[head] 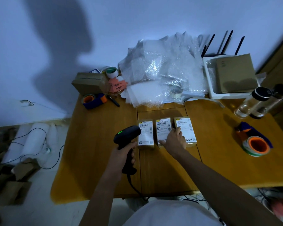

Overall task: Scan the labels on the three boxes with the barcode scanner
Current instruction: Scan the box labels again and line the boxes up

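Three small brown boxes with white shipping labels lie side by side in the middle of the wooden table: the left box [145, 133], the middle box [163, 128] and the right box [185, 128]. My left hand [123, 154] grips the handle of a black barcode scanner [127, 136], whose green light is on. The scanner's head points at the left box's label. My right hand [174, 140] rests flat across the near part of the middle and right boxes, fingers spread, holding nothing.
A heap of bubble wrap [163, 70] fills the back of the table [96, 160]. Tape dispensers sit at back left [94, 99] and near right [256, 144]. Two bottles [258, 101], a white tray with a cardboard box [232, 74], and a brown carton [90, 84] stand behind.
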The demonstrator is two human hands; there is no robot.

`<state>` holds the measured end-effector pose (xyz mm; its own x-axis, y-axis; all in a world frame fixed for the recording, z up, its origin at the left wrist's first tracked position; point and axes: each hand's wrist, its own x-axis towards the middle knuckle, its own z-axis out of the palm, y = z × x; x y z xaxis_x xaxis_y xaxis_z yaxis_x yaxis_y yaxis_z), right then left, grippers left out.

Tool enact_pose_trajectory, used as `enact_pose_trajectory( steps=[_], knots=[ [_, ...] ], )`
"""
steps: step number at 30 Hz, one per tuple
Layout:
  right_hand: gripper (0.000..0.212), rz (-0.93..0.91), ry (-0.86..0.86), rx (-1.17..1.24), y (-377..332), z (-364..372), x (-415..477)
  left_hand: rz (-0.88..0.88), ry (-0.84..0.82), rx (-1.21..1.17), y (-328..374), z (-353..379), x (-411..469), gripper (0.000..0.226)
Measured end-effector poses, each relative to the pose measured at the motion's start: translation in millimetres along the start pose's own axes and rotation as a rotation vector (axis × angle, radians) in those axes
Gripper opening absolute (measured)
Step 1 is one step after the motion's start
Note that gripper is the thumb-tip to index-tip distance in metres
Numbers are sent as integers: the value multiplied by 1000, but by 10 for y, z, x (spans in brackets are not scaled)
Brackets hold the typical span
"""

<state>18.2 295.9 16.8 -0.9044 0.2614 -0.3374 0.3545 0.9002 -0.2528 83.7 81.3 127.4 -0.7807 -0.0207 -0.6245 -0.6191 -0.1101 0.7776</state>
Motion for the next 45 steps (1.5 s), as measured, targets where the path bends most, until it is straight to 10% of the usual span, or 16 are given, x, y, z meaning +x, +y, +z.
enact_pose_trajectory(
  steps=[32,45],
  knots=[
    [122,167,-216,374,84,265,247,5,8,16,-67,37,-97,24],
    [99,101,-283,511,367,287,328,79,-18,31,130,167,-53,22]
  ],
)
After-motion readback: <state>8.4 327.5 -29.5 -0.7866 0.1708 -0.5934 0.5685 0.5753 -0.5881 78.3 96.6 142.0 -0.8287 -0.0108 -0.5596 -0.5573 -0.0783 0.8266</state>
